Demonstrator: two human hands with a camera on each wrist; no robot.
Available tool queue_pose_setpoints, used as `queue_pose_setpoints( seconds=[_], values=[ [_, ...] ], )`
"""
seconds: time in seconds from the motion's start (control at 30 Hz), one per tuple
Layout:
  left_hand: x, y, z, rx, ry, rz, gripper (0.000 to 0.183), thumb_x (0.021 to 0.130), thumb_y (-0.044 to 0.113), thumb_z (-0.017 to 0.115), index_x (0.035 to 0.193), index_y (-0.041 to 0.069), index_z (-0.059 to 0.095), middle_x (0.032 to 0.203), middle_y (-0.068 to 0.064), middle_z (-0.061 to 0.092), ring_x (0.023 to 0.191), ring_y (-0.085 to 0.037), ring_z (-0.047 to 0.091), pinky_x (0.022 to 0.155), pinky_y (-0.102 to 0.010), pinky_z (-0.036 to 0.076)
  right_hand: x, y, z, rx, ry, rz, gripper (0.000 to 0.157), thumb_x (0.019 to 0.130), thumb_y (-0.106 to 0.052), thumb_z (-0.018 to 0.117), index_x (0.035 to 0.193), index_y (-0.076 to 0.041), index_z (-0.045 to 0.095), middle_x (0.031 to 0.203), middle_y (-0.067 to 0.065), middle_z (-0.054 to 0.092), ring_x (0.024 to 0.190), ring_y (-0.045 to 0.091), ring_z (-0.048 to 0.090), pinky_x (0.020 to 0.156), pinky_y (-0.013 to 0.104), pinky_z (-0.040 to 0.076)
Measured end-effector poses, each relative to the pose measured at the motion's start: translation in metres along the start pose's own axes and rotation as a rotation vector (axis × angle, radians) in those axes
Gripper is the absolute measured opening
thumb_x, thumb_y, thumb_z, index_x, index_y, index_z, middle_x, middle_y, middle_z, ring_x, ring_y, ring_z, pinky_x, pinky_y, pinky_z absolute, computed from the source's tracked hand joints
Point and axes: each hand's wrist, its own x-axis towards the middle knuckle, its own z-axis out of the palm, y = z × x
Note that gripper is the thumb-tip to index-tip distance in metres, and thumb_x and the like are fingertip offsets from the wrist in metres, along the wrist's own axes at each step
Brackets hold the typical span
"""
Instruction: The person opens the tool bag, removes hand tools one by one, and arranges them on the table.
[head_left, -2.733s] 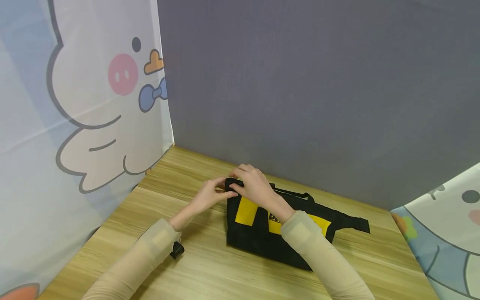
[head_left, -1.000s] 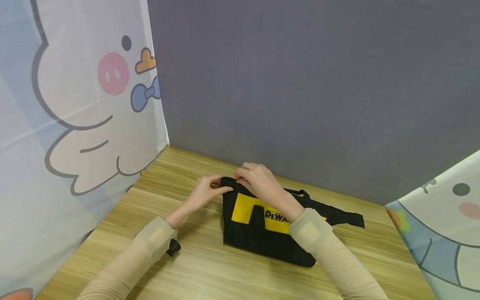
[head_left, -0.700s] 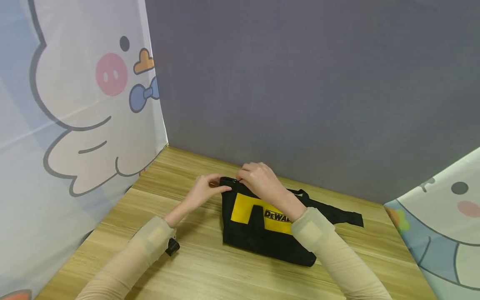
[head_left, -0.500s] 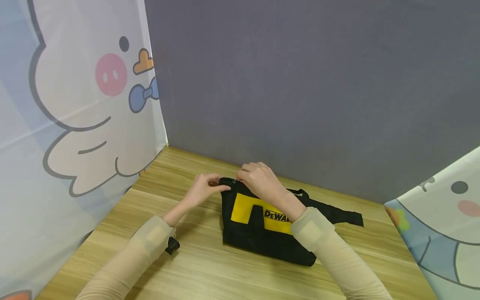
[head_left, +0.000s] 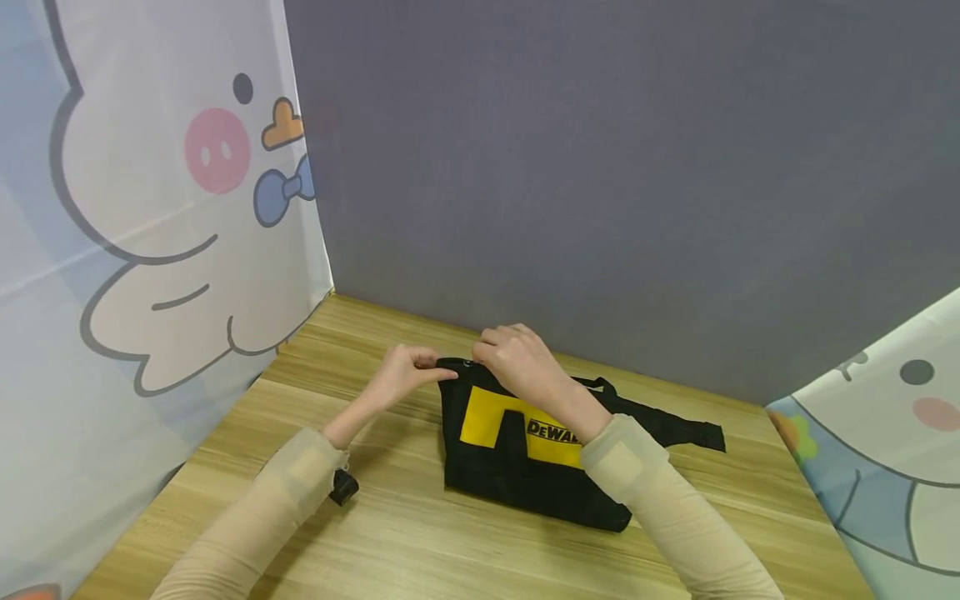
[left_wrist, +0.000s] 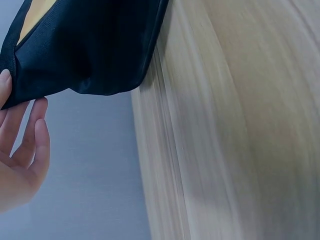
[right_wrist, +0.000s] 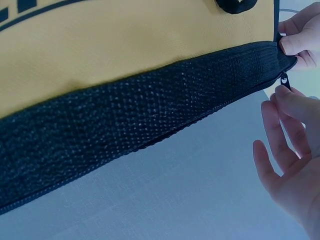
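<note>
A black and yellow tool bag with DEWALT lettering stands on the table. At its upper left corner my left hand pinches the black fabric between thumb and fingers; the left wrist view shows the thumb on one side and fingertips on the other. My right hand is just right of that corner, at the bag's top edge. In the right wrist view its thumb and forefinger pinch a small zipper pull, close to the end of the zipper. The right forearm covers part of the bag's front.
A black strap extends from the bag's right end over the wooden table. One carry handle rises behind the top edge. A grey wall borders the back, and cartoon-print sheets flank the sides.
Since the oldest frame, my right hand has moved a little right along the bag's top, away from my left hand. The left hand still pinches the corner and has shifted slightly left.
</note>
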Motion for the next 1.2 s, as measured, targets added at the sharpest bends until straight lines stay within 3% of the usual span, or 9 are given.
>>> queue_pose_setpoints(
  seconds=[0.27, 0.47, 0.63, 0.87, 1.1, 1.2],
  values=[
    [0.001, -0.001, -0.003, -0.002, -0.03, -0.007, 0.032, 0.084, 0.028, 0.079, 0.067, 0.006, 0.063, 0.054, 0.006, 0.04, 0.052, -0.003, 0.024, 0.054, -0.019, 0.022, -0.002, 0.001, -0.001, -0.026, -0.005, -0.008, 0.01, 0.093, -0.014, 0.069, 0.083, -0.016, 0.07, 0.078, -0.003, 0.064, 0.072, 0.013, 0.063, 0.082, 0.034, 0.054],
    [0.002, 0.0, -0.004, 0.004, -0.032, -0.011, 0.025, 0.083, 0.025, 0.08, 0.069, 0.009, 0.067, 0.055, 0.007, 0.051, 0.053, -0.002, 0.029, 0.054, -0.019, 0.024, -0.004, 0.003, -0.001, -0.043, 0.016, -0.022, 0.009, 0.092, -0.014, 0.07, 0.083, -0.016, 0.071, 0.077, -0.003, 0.063, 0.071, 0.013, 0.063, 0.082, 0.033, 0.055],
    [0.002, -0.001, -0.004, 0.004, -0.03, -0.013, 0.026, 0.083, 0.026, 0.08, 0.068, 0.009, 0.067, 0.054, 0.007, 0.05, 0.053, -0.002, 0.028, 0.054, -0.019, 0.023, -0.006, 0.003, -0.001, -0.056, 0.021, -0.027, 0.009, 0.093, -0.014, 0.069, 0.084, -0.016, 0.071, 0.079, -0.003, 0.065, 0.072, 0.012, 0.065, 0.086, 0.034, 0.055],
    [0.0, -0.001, -0.004, -0.027, -0.027, -0.039, 0.037, 0.083, 0.03, 0.08, 0.062, 0.01, 0.057, 0.052, 0.008, 0.033, 0.053, -0.004, 0.024, 0.054, -0.019, 0.021, -0.011, 0.005, -0.003, -0.067, 0.023, -0.019, 0.01, 0.093, -0.013, 0.07, 0.083, -0.016, 0.07, 0.079, -0.004, 0.065, 0.072, 0.012, 0.065, 0.089, 0.034, 0.054],
    [0.0, 0.0, -0.004, -0.017, -0.027, -0.043, 0.034, 0.082, 0.031, 0.081, 0.067, 0.004, 0.066, 0.053, 0.002, 0.051, 0.052, -0.001, 0.035, 0.054, -0.018, 0.028, -0.012, 0.007, -0.001, -0.068, 0.036, -0.026, 0.011, 0.093, -0.013, 0.069, 0.083, -0.016, 0.07, 0.078, -0.003, 0.065, 0.071, 0.013, 0.065, 0.09, 0.035, 0.054],
    [0.0, 0.0, -0.004, -0.031, -0.039, -0.053, 0.033, 0.082, 0.029, 0.081, 0.067, 0.004, 0.066, 0.055, -0.003, 0.058, 0.053, -0.011, 0.051, 0.054, -0.022, 0.042, -0.013, 0.007, -0.002, -0.068, 0.035, -0.027, 0.011, 0.093, -0.013, 0.069, 0.082, -0.016, 0.07, 0.078, -0.004, 0.065, 0.072, 0.013, 0.065, 0.09, 0.035, 0.054]
  ],
)
